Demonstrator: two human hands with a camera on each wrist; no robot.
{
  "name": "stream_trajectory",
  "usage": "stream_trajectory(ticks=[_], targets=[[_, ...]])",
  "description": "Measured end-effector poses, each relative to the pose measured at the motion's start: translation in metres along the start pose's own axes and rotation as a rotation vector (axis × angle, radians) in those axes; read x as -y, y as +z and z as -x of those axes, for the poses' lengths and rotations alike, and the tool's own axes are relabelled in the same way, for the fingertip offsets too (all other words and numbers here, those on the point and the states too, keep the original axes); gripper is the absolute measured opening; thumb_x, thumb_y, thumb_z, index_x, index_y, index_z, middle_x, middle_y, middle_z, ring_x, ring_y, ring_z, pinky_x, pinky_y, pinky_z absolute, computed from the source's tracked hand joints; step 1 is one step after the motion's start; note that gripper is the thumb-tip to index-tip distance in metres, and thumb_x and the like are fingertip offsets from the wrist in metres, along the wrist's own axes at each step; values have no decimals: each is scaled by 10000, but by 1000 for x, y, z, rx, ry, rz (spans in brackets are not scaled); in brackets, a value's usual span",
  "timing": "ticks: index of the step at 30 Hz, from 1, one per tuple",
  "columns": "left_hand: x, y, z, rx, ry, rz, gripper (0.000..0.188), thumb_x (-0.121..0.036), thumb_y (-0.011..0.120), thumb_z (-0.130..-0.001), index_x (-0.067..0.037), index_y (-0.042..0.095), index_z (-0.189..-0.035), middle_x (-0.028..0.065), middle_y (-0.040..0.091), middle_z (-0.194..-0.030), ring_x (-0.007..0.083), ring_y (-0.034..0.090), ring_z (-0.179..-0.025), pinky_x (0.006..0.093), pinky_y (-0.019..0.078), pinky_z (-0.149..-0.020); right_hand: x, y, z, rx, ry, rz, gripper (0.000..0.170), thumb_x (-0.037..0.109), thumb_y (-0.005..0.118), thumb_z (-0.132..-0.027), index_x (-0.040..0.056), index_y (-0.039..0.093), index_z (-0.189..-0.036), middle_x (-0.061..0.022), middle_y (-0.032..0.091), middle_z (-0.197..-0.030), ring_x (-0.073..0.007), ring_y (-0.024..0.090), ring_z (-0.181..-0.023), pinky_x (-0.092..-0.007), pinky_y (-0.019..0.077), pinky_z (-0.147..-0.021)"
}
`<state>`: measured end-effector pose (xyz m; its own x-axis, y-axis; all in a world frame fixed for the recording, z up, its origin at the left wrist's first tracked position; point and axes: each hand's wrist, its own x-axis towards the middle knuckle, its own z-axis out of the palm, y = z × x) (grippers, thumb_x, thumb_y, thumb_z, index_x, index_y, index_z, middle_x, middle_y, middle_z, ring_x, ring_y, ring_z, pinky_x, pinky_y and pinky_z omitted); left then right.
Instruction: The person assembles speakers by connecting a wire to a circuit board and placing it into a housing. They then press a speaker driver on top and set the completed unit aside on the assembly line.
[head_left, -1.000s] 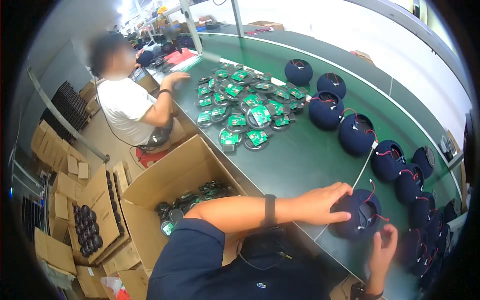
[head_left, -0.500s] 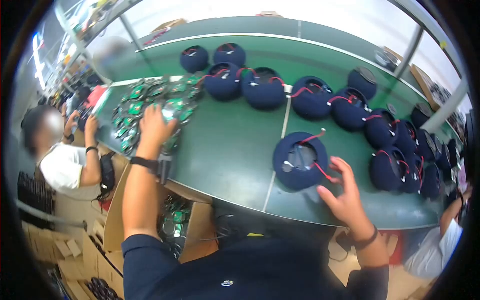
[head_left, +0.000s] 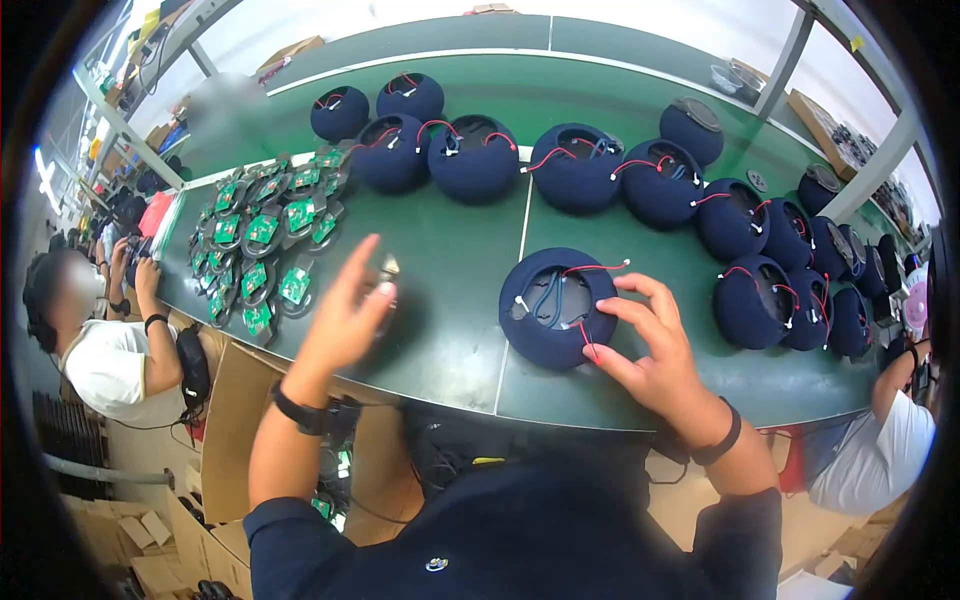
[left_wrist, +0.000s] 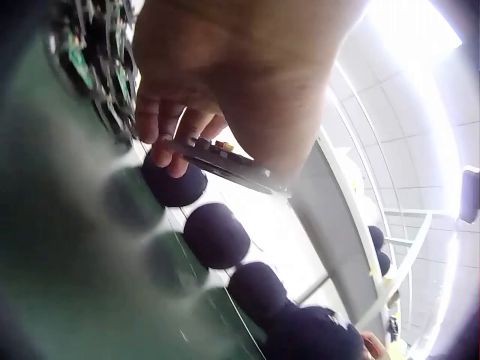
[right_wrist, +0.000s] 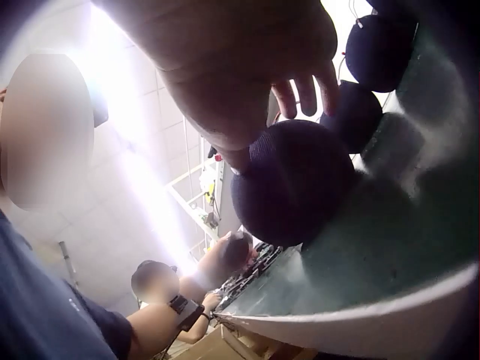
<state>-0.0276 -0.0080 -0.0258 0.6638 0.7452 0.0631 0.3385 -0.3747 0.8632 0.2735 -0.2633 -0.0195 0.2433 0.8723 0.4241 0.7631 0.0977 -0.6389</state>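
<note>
Navy fabric covers the hollow round housing [head_left: 545, 340] that sits on the green counter [head_left: 450, 250] in front of you, its cavity facing up. Your right hand [head_left: 660, 350] holds it by the right side: the grip is set around the rim, thumb on the near edge and fingers reaching to the far one. Blue wires [head_left: 548, 300] loop inside the cavity, and a red lead [head_left: 595, 267] with a white plug trails over the rim just beside your fingers.

Your left hand [head_left: 345, 315] is raised over the counter, between the housing and a heap of discs with green circuit boards [head_left: 262, 230]. Its grip is narrow, pinching one round disc [left_wrist: 225, 165] between thumb and fingers; the left wrist view shows that disc tilted and nearly edge-on, with small parts on its upper face. It is well apart from the housing you hold.

Beyond your hands, more navy housings [head_left: 475, 170] stand in a curved row, many with red leads hanging out. One at the back right carries a dark round cap [head_left: 697, 112]. By the counter's near edge, under your left forearm, a cardboard carton [head_left: 235, 420] contains further boards. A person in a white shirt [head_left: 120, 370] sits to your left.
</note>
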Motion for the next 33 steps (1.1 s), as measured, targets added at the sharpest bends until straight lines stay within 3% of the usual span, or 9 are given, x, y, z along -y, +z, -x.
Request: stream_trajectory(ticks=[3, 5, 8, 12, 19, 24, 26, 30, 33], targets=[[5, 41, -3, 47, 28, 193, 590, -307, 470, -1062, -110, 335, -1602, 125, 653, -1189, 198, 645, -1035, 350, 500, -957, 1, -2, -13, -2, -176, 54, 409, 163, 867, -761, 133, 742, -1149, -140, 567, -1405, -381, 526, -1295, -483, 448, -1079], [4, 63, -8, 36, 4, 790, 602, -429, 314, -1073, -125, 347, -1591, 188, 629, -1326, 296, 652, -1174, 411, 506, -1018, 3, -4, -21, 25, -346, 102, 305, 115, 834, -789, 147, 775, -1086, -105, 621, -1353, -374, 536, -1277, -492, 444, -1079], [-21, 76, -7, -43, -235, 1174, 664, -530, 234, -1059, -123, 376, -1563, 225, 589, -1409, 374, 620, -1257, 462, 503, -1055, -3, 2, -26, 40, -380, 36, 279, 123, 824, -807, 136, 779, -1083, -88, 696, -1239, -324, 580, -1228, -464, 441, -1063], [-10, 79, -8, 20, -172, 1312, 652, -555, 270, -1042, -132, 433, -1511, 240, 604, -1394, 390, 617, -1249, 475, 518, -1028, -2, 7, -32, 62, -194, -92, 233, 135, 799, -848, 109, 781, -1079, -65, 748, -1111, -263, 636, -1129, -425, 437, -1027], [-3, 83, -2, -22, -239, 1112, 650, -516, 273, -1053, -42, 454, -1459, 204, 650, -1321, 330, 644, -1213, 461, 543, -993, 0, 12, -45, 45, -68, -211, 145, 153, 748, -907, 77, 773, -1027, -57, 743, -984, -220, 656, -965, -386, 425, -977], [-2, 87, 9, -360, -275, 776, 506, -311, 377, -1069, 8, 449, -1455, 129, 643, -1284, 214, 667, -1140, 346, 584, -886, 11, 7, -52, 92, -30, -195, 107, 153, 736, -914, 81, 765, -988, -52, 733, -968, -216, 648, -956, -386, 412, -988], [-17, 86, 10, -295, -141, 898, 495, -239, 424, -1060, -1, 418, -1494, 122, 631, -1290, 196, 679, -1090, 313, 603, -799, 14, 6, -54, 111, -61, -166, 104, 156, 739, -911, 86, 765, -984, -50, 732, -962, -213, 642, -961, -387, 408, -992], [-37, 85, 17, -235, -102, 890, 478, -12, 516, -975, -36, 443, -1447, 132, 630, -1327, 240, 661, -1179, 362, 591, -923, 21, 5, -59, 119, -34, -211, 106, 159, 742, -906, 86, 764, -980, -47, 727, -947, -213, 637, -964, -389, 402, -1001], [-20, 89, 18, -195, 191, 694, 483, 102, 573, -892, -59, 561, -1347, 169, 593, -1428, 318, 565, -1348, 412, 448, -1110, 17, 4, -61, 194, -2, -220, 113, 172, 752, -896, 90, 762, -973, -49, 715, -935, -224, 632, -969, -396, 391, -1022]])
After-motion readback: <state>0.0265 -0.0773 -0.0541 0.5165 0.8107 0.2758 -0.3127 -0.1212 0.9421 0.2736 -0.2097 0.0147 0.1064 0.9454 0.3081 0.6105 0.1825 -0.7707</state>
